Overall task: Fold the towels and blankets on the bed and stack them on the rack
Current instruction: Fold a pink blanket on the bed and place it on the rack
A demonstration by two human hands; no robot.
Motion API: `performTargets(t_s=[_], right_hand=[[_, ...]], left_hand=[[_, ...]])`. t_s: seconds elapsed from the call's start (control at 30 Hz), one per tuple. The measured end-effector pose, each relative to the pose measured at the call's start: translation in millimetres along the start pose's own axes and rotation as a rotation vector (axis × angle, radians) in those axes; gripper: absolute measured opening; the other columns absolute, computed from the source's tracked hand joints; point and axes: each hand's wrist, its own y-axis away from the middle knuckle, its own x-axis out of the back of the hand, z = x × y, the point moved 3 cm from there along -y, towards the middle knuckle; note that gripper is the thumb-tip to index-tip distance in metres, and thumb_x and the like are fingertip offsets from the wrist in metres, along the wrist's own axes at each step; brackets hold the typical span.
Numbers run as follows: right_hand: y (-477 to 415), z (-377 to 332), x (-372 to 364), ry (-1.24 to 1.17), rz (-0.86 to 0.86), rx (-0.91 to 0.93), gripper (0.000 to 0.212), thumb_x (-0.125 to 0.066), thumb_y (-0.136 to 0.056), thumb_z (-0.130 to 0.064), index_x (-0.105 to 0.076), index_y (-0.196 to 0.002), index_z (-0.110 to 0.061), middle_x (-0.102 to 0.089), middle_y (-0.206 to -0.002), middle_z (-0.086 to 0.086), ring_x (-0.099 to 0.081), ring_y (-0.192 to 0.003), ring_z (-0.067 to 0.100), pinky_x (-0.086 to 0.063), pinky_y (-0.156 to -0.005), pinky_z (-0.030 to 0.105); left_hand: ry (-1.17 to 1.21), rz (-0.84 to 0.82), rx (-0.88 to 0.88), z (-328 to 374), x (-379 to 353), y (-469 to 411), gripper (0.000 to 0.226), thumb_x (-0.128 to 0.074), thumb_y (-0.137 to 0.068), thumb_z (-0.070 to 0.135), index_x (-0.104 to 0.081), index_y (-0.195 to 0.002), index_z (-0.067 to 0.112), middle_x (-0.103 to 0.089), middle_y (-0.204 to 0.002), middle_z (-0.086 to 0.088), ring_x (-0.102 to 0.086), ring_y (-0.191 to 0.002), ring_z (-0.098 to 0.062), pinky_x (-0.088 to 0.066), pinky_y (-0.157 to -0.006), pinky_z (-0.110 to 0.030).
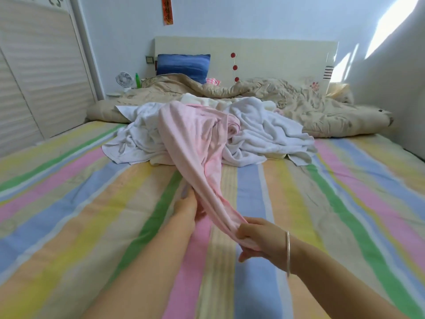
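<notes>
Head view: right hand (259,238) fingers pinch pink towel (195,139); left hand (185,210) fingers hidden behind it, unclear.

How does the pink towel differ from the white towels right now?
The pink towel is pulled into a long band, its near end gripped by the right hand; the white towels lie crumpled in a heap, untouched. The pink towel lies over the white towels. Both are unfolded, on the bed.
</notes>
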Motion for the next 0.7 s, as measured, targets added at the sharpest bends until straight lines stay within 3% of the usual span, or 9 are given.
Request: performTargets(t_s=[0.07, 0.13, 0.2, 0.3, 0.4, 0.5, 0.57, 0.63, 0.7], right_hand=[[34, 12, 11, -0.011, -0.005, -0.003, 0.026, -0.055, -0.063, -0.017, -0.063, -0.085, -0.008, -0.043, -0.062, 0.004, -0.043, -0.048, 0.016, -0.052, -0.060, 0.032], [66, 28, 23, -0.019, -0.012, -0.037, 0.030, -0.057, -0.061, -0.015, -0.064, -0.089, -0.006, -0.044, -0.060, 0.005, -0.042, -0.046, 0.016, -0.051, -0.057, 0.033], [99, 43, 38, -0.031, -0.022, -0.088, 0.033, -0.058, -0.060, -0.012, -0.063, -0.091, -0.003, -0.047, -0.056, 0.004, -0.042, -0.043, 0.016, -0.051, -0.054, 0.033], [140, 61, 66, -0.094, -0.009, -0.144, 0.033, -0.063, -0.063, -0.012, -0.059, -0.092, 0.002, -0.041, -0.052, 0.008, -0.037, -0.039, 0.017, -0.050, -0.053, 0.033], [169, 67, 90, -0.199, 0.062, -0.135, 0.028, -0.074, -0.073, -0.026, -0.056, -0.081, -0.005, -0.028, -0.050, 0.005, -0.024, -0.039, 0.015, -0.049, -0.054, 0.030], [180, 76, 108, -0.356, 0.309, -0.123, 0.020, -0.062, -0.087, -0.028, -0.060, -0.081, -0.009, -0.044, -0.050, 0.007, -0.040, -0.042, 0.015, -0.054, -0.049, 0.028], [184, 77, 110, -0.486, 0.424, -0.049, 0.015, -0.056, -0.094, -0.024, -0.063, -0.090, -0.011, -0.061, -0.057, 0.004, -0.055, -0.047, 0.013, -0.055, -0.048, 0.024], [187, 79, 108, -0.626, 0.497, 0.025, 0.015, -0.054, -0.097, -0.022, -0.062, -0.089, -0.012, -0.065, -0.057, 0.000, -0.059, -0.047, 0.010, -0.055, -0.048, 0.022], [188, 81, 102, -0.752, 0.561, 0.078, 0.015, -0.053, -0.098, -0.021, -0.062, -0.090, -0.011, -0.067, -0.057, -0.001, -0.060, -0.055, 0.012, -0.055, -0.048, 0.022]], left_hand=[[0.252, -0.108, 0.103, -4, -11, 18, 0.049, -0.043, -0.098, 0.053, -0.058, -0.121, 0.012, -0.063, -0.113, -0.007, -0.060, -0.088, -0.021, -0.051, -0.075, -0.029], [0.262, -0.171, 0.091, -6, -16, 30, 0.052, -0.044, -0.098, 0.053, -0.055, -0.130, 0.013, -0.060, -0.126, -0.007, -0.056, -0.097, -0.018, -0.047, -0.083, -0.031], [0.195, -0.201, 0.051, -9, -19, 43, 0.047, -0.054, -0.093, 0.053, -0.057, -0.126, 0.021, -0.060, -0.127, -0.005, -0.055, -0.100, -0.019, -0.045, -0.085, -0.033], [0.096, -0.093, 0.006, -27, -22, 52, 0.053, -0.069, -0.084, 0.048, -0.053, -0.124, 0.017, -0.060, -0.118, -0.007, -0.058, -0.106, -0.024, -0.048, -0.092, -0.037], [-0.014, 0.007, 0.044, -54, -21, 63, 0.058, -0.065, -0.084, 0.051, -0.054, -0.119, 0.005, -0.063, -0.110, -0.008, -0.063, -0.101, -0.029, -0.052, -0.091, -0.046], [-0.036, 0.104, 0.049, -77, -5, 82, 0.042, -0.057, -0.093, 0.041, -0.057, -0.113, 0.003, -0.063, -0.097, -0.012, -0.063, -0.093, -0.029, -0.055, -0.078, -0.040], [-0.040, 0.175, -0.001, -79, 11, 90, 0.036, -0.051, -0.097, 0.028, -0.057, -0.122, 0.003, -0.064, -0.113, -0.015, -0.064, -0.103, -0.032, -0.055, -0.085, -0.041], [0.090, 0.101, 0.003, -68, 23, 101, 0.037, -0.047, -0.097, 0.017, -0.053, -0.132, 0.005, -0.062, -0.116, -0.012, -0.064, -0.107, -0.031, -0.054, -0.090, -0.039], [0.287, 0.027, -0.009, -54, 33, 116, 0.039, -0.049, -0.095, 0.007, -0.053, -0.134, 0.009, -0.061, -0.103, -0.008, -0.063, -0.089, -0.023, -0.051, -0.081, -0.036]])
